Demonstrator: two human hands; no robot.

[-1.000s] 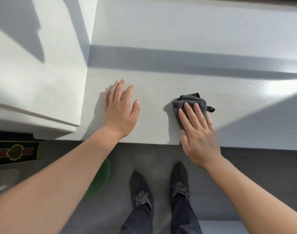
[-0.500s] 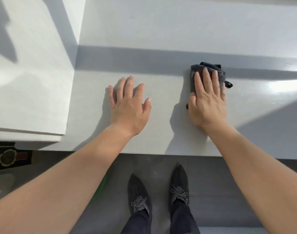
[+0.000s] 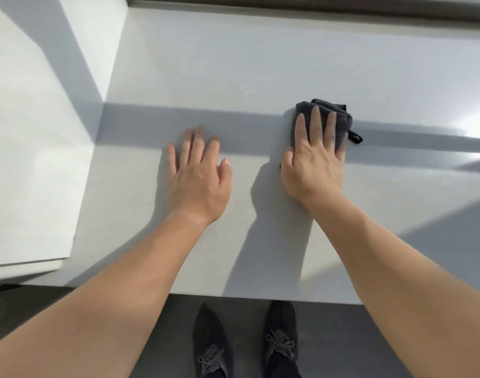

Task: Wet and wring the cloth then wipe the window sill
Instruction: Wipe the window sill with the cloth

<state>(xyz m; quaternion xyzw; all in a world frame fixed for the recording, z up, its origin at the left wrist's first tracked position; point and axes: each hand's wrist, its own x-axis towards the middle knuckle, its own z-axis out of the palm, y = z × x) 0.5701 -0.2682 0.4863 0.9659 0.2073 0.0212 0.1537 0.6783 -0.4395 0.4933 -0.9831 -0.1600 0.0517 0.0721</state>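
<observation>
A folded dark grey cloth (image 3: 339,115) with a small hanging loop lies on the pale grey window sill (image 3: 260,66). My right hand (image 3: 313,162) presses flat on top of it, fingers stretched forward over the cloth, so most of the cloth is hidden under the palm. My left hand (image 3: 199,175) rests flat on the bare sill to the left of the cloth, fingers spread, holding nothing. A band of shadow crosses the sill under both sets of fingertips.
A white wall corner (image 3: 28,159) juts out on the left and bounds the sill. The dark window frame (image 3: 315,6) runs along the far edge. Below the sill's front edge, my two dark shoes (image 3: 247,342) stand on a grey floor.
My right hand has pushed the cloth away from the sill's front edge toward the window. The left hand stayed flat on the sill. The view has shifted, showing more of the sill.
</observation>
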